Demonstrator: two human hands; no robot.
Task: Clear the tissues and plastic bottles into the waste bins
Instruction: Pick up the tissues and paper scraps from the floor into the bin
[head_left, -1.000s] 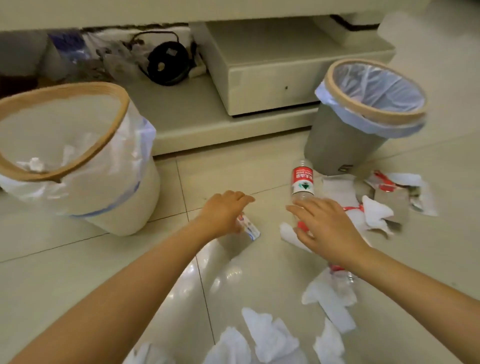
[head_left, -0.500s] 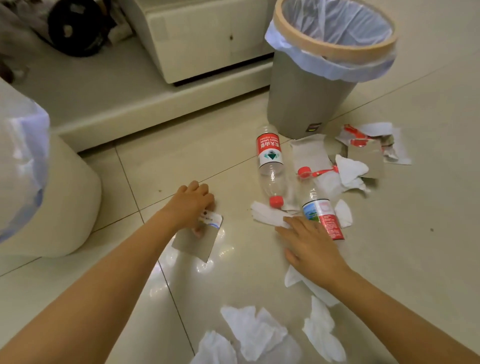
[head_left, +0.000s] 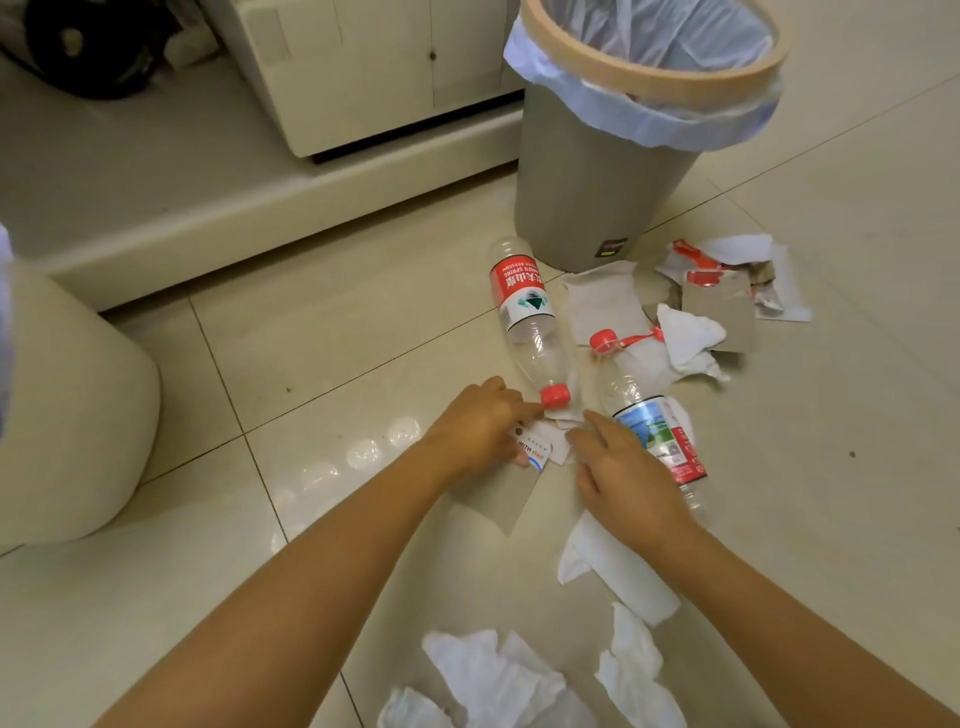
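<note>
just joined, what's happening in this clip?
A person is clearing litter off a tiled floor. The left hand holds a small printed card and reaches toward the cap of the red-label bottle. The right hand rests over a tissue beside the blue-label bottle. Both bottles lie on the floor, and more tissues and cardboard scraps are scattered about. The grey bin stands just behind the bottles; part of a second bin shows at left.

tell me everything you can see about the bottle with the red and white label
The bottle with the red and white label is clear plastic, looks empty, and lies on its side on the tiled floor by the grey bin. Its red cap is on and points toward the person. The left hand reaches its cap end.
</note>
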